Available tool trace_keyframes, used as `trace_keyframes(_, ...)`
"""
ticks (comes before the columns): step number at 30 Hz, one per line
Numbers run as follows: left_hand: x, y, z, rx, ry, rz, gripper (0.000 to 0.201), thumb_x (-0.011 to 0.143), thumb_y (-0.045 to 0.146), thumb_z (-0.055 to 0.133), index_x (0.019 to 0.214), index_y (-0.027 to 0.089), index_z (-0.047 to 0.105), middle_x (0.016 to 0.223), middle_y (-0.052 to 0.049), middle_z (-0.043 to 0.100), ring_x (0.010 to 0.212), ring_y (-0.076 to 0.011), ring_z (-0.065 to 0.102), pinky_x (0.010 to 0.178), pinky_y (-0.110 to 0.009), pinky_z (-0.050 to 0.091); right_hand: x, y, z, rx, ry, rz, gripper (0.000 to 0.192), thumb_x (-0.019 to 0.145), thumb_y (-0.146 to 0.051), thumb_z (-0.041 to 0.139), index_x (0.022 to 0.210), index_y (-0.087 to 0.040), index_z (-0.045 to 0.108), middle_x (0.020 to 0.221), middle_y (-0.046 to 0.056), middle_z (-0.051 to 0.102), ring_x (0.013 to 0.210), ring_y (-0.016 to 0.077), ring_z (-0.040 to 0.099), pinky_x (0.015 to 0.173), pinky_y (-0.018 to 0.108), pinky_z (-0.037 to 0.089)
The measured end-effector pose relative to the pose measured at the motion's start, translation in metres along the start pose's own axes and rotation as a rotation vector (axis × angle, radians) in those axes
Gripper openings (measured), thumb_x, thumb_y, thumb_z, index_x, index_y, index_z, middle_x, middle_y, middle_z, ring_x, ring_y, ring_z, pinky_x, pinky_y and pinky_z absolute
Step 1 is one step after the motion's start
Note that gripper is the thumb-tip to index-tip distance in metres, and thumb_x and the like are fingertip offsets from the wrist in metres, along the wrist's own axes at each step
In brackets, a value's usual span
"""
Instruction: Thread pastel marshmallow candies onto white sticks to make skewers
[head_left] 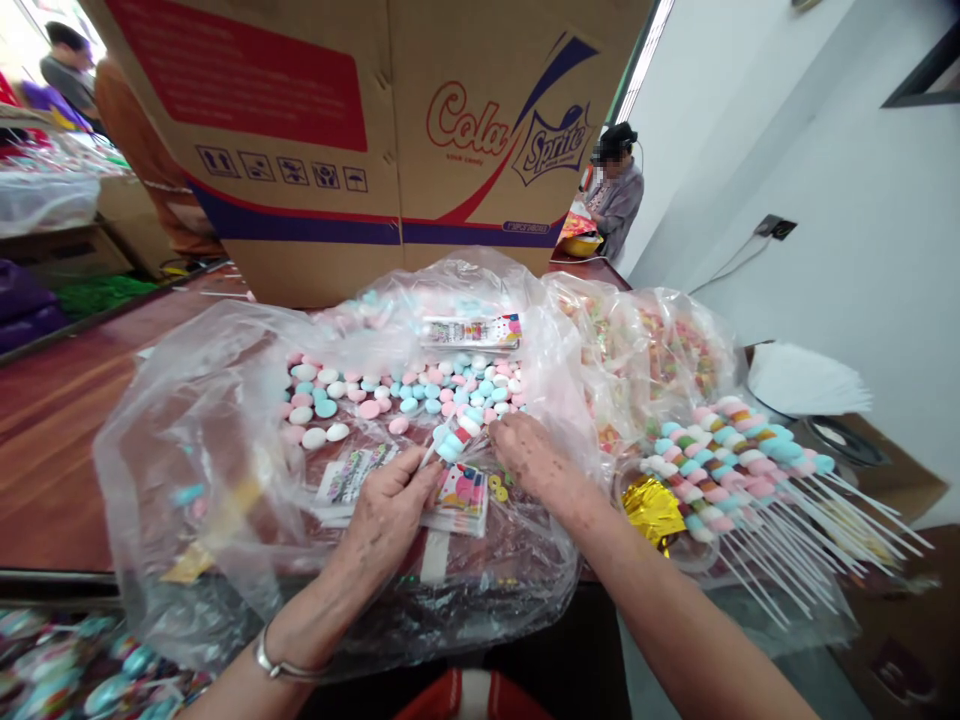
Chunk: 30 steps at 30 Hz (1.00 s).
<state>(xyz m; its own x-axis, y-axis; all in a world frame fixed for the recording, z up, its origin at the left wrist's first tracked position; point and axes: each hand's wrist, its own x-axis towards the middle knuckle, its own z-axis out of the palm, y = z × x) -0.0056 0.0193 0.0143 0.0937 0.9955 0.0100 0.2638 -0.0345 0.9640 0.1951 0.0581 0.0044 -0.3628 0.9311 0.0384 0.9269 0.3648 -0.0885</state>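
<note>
My left hand (397, 492) is closed round the white stick of a candy skewer (459, 435), which carries blue, white and pink pieces and points up to the right. Close to the skewer's upper end is my right hand (525, 452), its fingers pinched together; what they hold, if anything, is hidden. Loose pink, white and blue candies (420, 390) lie on a clear plastic bag (247, 400) just beyond my hands. Printed cards (463, 497) lie in a stack beneath my left hand, and small yellow rings (496, 486) sit beside it.
A big cardboard box (300, 150) stands at the back. Finished candy skewers (735, 460) are piled on the right, beside gold twist ties (651, 508). Bags of colourful candy (660, 340) lie behind them. Another person (619, 190) works at the far end of the table.
</note>
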Motion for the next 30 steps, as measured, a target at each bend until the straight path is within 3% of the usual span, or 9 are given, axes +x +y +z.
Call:
trace_keyframes(4,0.001,-0.004,-0.004,0.094,-0.012,0.016,0.028,0.086,0.037,0.053,0.064,0.02,0.052,0.055,0.006,0.042,0.056,-0.0137,0.038,0.055,-0.025,0.028,-0.001,-0.002,-0.002,0.121,0.016,0.038,0.032,0.088,-0.009,0.046,0.119,-0.013,0.056,0.113,0.014,0.062,0.102,0.0231,0.057,0.088,0.032,0.044)
trace_keyframes(7,0.002,-0.009,-0.006,0.17,-0.04,0.034,0.028,0.087,0.039,0.051,0.066,0.02,0.054,0.056,0.006,0.042,0.057,-0.0141,0.04,0.056,-0.025,0.029,-0.001,0.005,-0.002,0.31,0.067,0.074,0.022,0.085,-0.009,0.05,0.101,-0.017,0.063,0.105,0.01,0.061,0.097,0.0199,0.058,0.085,0.029,0.045)
trace_keyframes(12,0.002,-0.011,-0.005,0.284,-0.095,0.07,0.028,0.088,0.04,0.047,0.074,0.02,0.059,0.059,0.006,0.044,0.06,-0.0148,0.044,0.058,-0.025,0.032,0.003,0.011,0.001,1.095,0.355,0.257,0.007,0.077,-0.021,0.058,0.083,-0.021,0.062,0.078,-0.001,0.062,0.073,0.015,0.059,0.069,0.026,0.046)
trace_keyframes(16,0.003,-0.004,0.001,0.342,-0.102,0.097,0.029,0.088,0.039,0.044,0.073,0.02,0.059,0.06,0.005,0.046,0.061,-0.0151,0.046,0.059,-0.025,0.033,0.004,0.003,-0.006,1.55,0.454,0.383,0.018,0.066,-0.027,0.067,0.082,-0.019,0.064,0.071,-0.003,0.066,0.062,0.0129,0.059,0.061,0.025,0.046)
trace_keyframes(23,0.006,-0.003,0.003,0.351,-0.081,0.084,0.03,0.088,0.041,0.044,0.069,0.021,0.054,0.057,0.006,0.042,0.058,-0.0141,0.043,0.056,-0.024,0.031,0.006,-0.004,-0.01,1.668,0.552,0.432,0.022,0.06,-0.024,0.07,0.08,-0.019,0.066,0.072,-0.003,0.069,0.06,0.0126,0.062,0.059,0.025,0.048)
trace_keyframes(30,0.006,-0.004,0.004,0.325,-0.065,0.068,0.03,0.087,0.042,0.044,0.072,0.02,0.058,0.057,0.005,0.044,0.059,-0.0147,0.045,0.057,-0.024,0.032,0.002,-0.002,-0.002,1.566,0.57,0.377,0.018,0.069,-0.028,0.065,0.084,-0.02,0.069,0.073,-0.002,0.069,0.067,0.0144,0.064,0.066,0.027,0.05)
